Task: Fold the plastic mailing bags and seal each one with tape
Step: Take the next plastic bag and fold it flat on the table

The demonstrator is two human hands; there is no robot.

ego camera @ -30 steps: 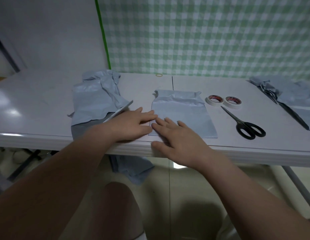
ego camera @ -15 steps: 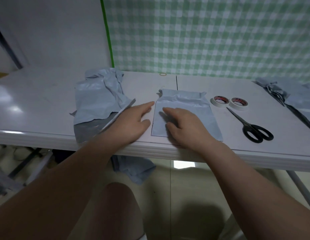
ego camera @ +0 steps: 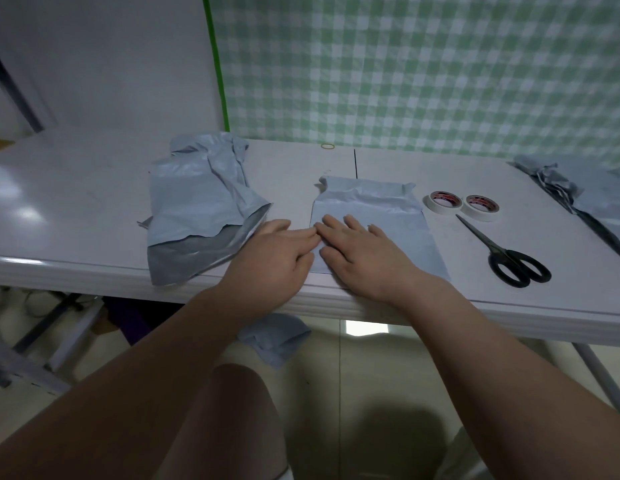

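Observation:
A grey plastic mailing bag point(ego camera: 398, 216) lies flat on the white table point(ego camera: 76, 209), its far end creased. My right hand point(ego camera: 364, 258) presses flat on the bag's near left part, fingers straight. My left hand point(ego camera: 277, 258) rests beside the bag's left edge, its fingertips touching the edge and my right fingers. Two rolls of white tape point(ego camera: 442, 202) point(ego camera: 481, 206) sit side by side to the right of the bag. Black-handled scissors point(ego camera: 502, 254) lie near them, blades pointing to the rolls.
A crumpled pile of grey bags point(ego camera: 201, 202) sits left of my hands, overhanging the front edge. More grey bags point(ego camera: 585, 192) lie at the far right. A rubber band point(ego camera: 328, 146) rests by the green checked wall. One bag point(ego camera: 277, 337) hangs below the table.
My right hand slid left over the bag, and its fingers flattened out. My left hand's fingertips moved in to meet it at the bag's left edge.

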